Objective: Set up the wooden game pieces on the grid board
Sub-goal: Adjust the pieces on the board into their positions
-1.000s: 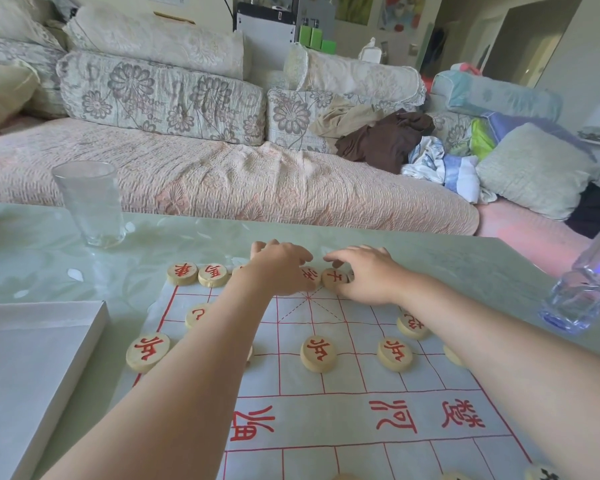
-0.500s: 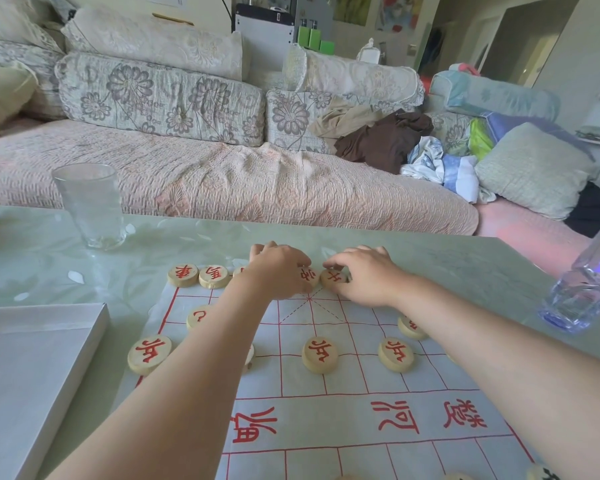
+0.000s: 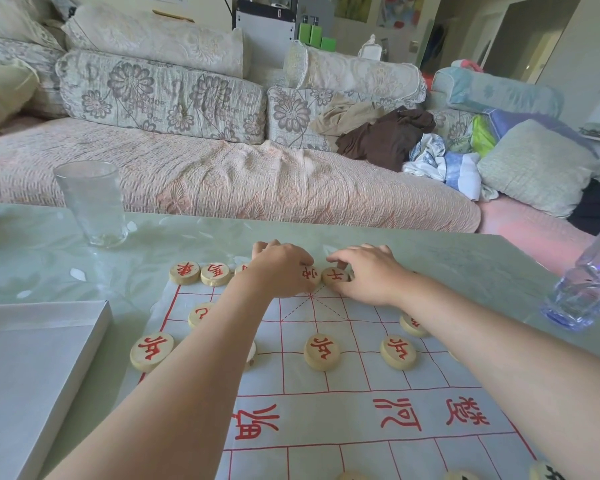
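A white sheet board (image 3: 326, 420) with a red grid lies on the table. Round wooden pieces with red characters stand along its far rows, among them two at the far left (image 3: 184, 272) and a row of three nearer me (image 3: 321, 351). My left hand (image 3: 279, 268) rests over the middle of the far row, its fingers on a piece (image 3: 309, 274). My right hand (image 3: 368, 273) lies beside it, thumb and fingers pinching the neighbouring piece (image 3: 336, 276). Both forearms hide other pieces.
A clear tumbler (image 3: 92, 202) stands on the glass table at the far left. A blue-tinted glass (image 3: 586, 296) is at the right edge. A flat white box (image 3: 25, 368) lies left of the board. A sofa with cushions runs behind the table.
Both hands stay on the far row. They shift only slightly, nudging the two middle pieces.
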A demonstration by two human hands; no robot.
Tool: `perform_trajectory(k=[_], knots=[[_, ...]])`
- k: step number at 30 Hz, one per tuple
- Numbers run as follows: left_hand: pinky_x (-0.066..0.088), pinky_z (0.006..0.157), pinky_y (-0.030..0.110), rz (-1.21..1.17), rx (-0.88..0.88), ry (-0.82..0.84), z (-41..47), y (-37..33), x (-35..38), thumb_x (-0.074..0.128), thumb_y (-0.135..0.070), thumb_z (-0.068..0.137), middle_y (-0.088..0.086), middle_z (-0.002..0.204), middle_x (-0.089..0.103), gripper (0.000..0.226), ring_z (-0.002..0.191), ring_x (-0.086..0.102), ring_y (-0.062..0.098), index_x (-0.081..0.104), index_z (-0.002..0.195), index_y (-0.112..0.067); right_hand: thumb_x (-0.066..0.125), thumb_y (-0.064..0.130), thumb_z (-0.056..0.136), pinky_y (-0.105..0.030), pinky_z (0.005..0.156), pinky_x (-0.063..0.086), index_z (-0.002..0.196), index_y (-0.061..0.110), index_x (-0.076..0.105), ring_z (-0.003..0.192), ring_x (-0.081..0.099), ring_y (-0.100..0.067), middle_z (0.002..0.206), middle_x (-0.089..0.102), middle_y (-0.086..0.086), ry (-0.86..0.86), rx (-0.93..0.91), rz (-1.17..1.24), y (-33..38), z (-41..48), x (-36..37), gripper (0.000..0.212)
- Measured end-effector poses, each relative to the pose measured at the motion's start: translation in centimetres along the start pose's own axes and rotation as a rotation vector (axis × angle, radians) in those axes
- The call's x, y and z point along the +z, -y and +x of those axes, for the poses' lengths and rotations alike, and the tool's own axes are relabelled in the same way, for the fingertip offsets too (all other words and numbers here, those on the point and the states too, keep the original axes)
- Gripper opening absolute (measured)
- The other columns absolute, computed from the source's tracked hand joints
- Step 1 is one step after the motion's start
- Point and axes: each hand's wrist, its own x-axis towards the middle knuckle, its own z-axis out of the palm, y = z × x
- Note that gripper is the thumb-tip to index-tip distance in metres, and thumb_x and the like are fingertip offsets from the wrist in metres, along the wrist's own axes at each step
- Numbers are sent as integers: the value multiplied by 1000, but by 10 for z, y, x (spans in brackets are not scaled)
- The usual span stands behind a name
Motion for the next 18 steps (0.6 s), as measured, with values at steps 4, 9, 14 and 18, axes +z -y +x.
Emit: perform_trajectory(k=[4,9,14,18], knots=[[20,94,32,-28,-13,-4,-1,0,2,64,-52,80,-10,124,60,51,119,41,18,56,128,-36,56,59,87,-39,101,30,135,34,53,122,47,-17,120,61,11,-7,11,6,0,1,1,55],[20,95,31,-23,-15,-9,-1,0,2,63,-53,80,-11,124,60,52,119,41,18,56,129,-37,57,57,87,-39,102,29,136,34,52,125,47,-16,125,60,11,2,22,41,0,0,2,55],[19,97,32,-33,-20,-10,-1,-1,3,62,-53,81,-11,124,60,51,118,41,18,55,129,-36,59,55,87,-38,102,29,138,33,50,125,47,-15,125,60,11,15,23,62,-1,0,1,57],[20,102,34,-6,-7,-15,0,-1,3,59,-55,81,-10,129,56,58,122,38,19,48,135,-36,68,56,79,-40,109,31,147,33,38,123,46,-14,126,54,11,20,101,219,-8,-1,-7,78]])
